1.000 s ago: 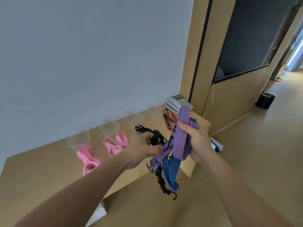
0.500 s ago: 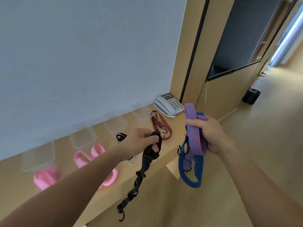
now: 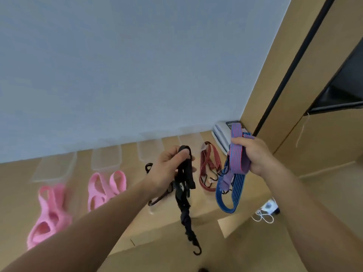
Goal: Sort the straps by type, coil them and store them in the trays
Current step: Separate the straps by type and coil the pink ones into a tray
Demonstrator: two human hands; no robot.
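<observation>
Straps sit in both our hands at the centre of the frame. Our left hand is clenched around a black strap, folded over at the top, whose long tail hangs down below the desk edge and ends in a hook. Our right hand grips a bundle of two flat straps: a purple strap with red lines, doubled over the fingers, and a blue striped strap that loops down beneath it.

On the desk, a dark red striped strap lies between our two hands, and another dark strap shows partly behind our left wrist. Two pink straps lie to the left: one left of centre, the other at the lower left, blurred. Four clear trays line the wall behind them, from through and to. A white telephone rests at the desk's right end, partly hidden by the purple strap.
</observation>
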